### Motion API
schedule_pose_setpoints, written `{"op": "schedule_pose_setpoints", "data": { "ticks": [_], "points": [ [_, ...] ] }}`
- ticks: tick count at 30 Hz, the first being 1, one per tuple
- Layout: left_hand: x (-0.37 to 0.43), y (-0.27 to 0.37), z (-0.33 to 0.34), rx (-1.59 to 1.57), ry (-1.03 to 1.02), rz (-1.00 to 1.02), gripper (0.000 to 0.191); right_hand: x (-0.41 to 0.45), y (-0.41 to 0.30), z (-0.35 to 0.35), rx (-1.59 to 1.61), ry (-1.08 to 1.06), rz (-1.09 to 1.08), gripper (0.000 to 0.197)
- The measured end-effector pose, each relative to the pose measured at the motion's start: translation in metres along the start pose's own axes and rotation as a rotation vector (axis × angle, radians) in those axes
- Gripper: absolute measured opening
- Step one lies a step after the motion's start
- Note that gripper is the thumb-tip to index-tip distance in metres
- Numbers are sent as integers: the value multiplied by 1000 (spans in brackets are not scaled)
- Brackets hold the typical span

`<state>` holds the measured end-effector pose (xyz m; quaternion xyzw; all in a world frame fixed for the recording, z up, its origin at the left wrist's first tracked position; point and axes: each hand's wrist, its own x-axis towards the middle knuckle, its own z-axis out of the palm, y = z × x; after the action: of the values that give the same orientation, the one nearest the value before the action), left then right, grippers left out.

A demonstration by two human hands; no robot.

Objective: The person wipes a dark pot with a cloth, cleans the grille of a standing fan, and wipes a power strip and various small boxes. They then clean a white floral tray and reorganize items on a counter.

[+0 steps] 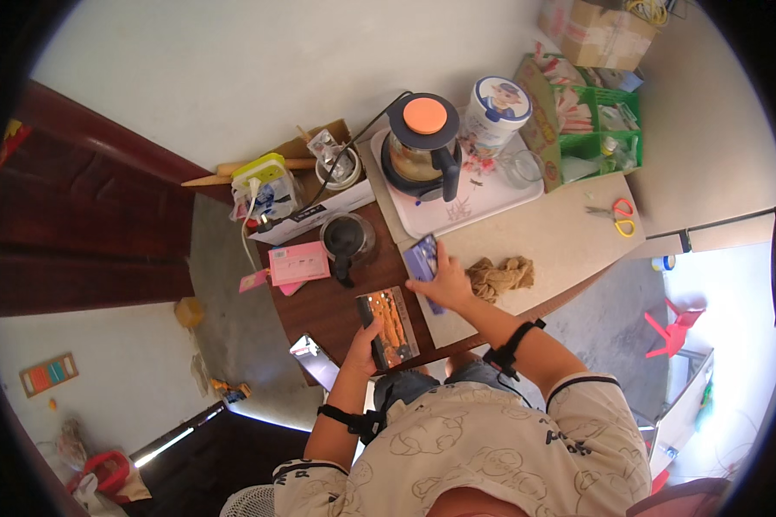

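My left hand (365,348) grips the left edge of a flat box (391,326) with dark sides and an orange picture on top, near the table's front edge. My right hand (449,284) spans a slim purple box (421,262), thumb at its left side and fingers at its right; the palm hides part of it. This box lies on the beige table covering (543,226), just in front of a white tray (420,226). Close by on the right is a crumpled brown cloth (501,278).
The tray bears a glass kettle (414,158), a white tub (491,126) and a clear glass (524,169). Scissors (621,218) lie right. Leftward are a lidded jar (348,236), a pink box (299,263), a phone (313,358) and a power strip (258,169).
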<state>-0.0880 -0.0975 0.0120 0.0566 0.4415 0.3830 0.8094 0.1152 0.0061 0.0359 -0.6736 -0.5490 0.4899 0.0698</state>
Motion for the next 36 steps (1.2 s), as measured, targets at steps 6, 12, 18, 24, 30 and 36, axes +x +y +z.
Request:
{"op": "schedule_pose_setpoints", "data": {
  "ticks": [6, 12, 18, 24, 30, 36],
  "points": [
    [-15, 14, 26, -245, -340, 62, 106, 7, -17, 11, -783, 189, -207, 103],
    [-19, 25, 48, -283, -342, 88, 104, 10, 17, 17, -759, 280, -297, 93],
    [-19, 32, 59, -345, -338, 122, 96, -28, 98, -40, -719, 585, -408, 74],
    [5, 26, 60, -250, -269, 121, 93, -43, 120, -47, -45, 424, -384, 61],
    [18, 21, 84, -358, -367, -19, 92, -97, 8, -31, -64, 264, -954, 55],
    [4, -5, 104, -282, -252, -121, 80, -59, -3, -18, -97, 488, -773, 58]
  ]
}}
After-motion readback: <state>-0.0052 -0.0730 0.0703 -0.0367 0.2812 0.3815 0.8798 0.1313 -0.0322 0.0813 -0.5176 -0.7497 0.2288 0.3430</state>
